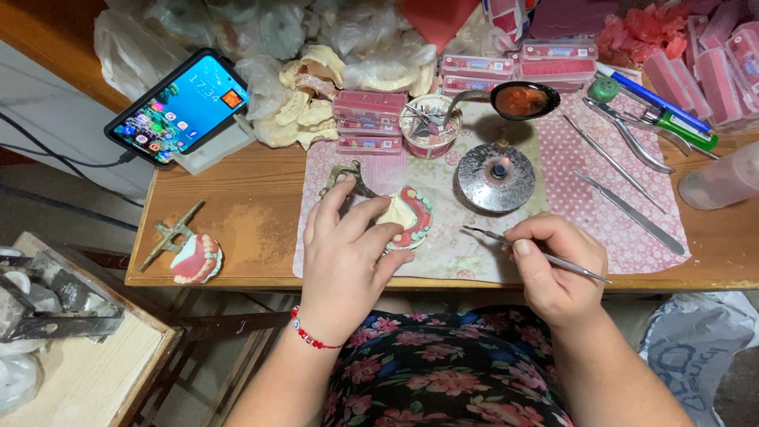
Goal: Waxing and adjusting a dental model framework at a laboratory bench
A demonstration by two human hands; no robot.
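Left hand [345, 255] clasped over wax denture model [407, 217] on pink cloth [569, 158] at table's [237, 213] front edge; right hand [556, 265] pinching thin metal carving tool [538, 255], tip aimed at model. Spirit burner [496, 177] just behind, second denture model [196, 258] well apart, left, phone [180, 107] beyond

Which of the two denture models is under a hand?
The denture model on the pink cloth, under the left hand; the other denture model lies untouched on bare wood.
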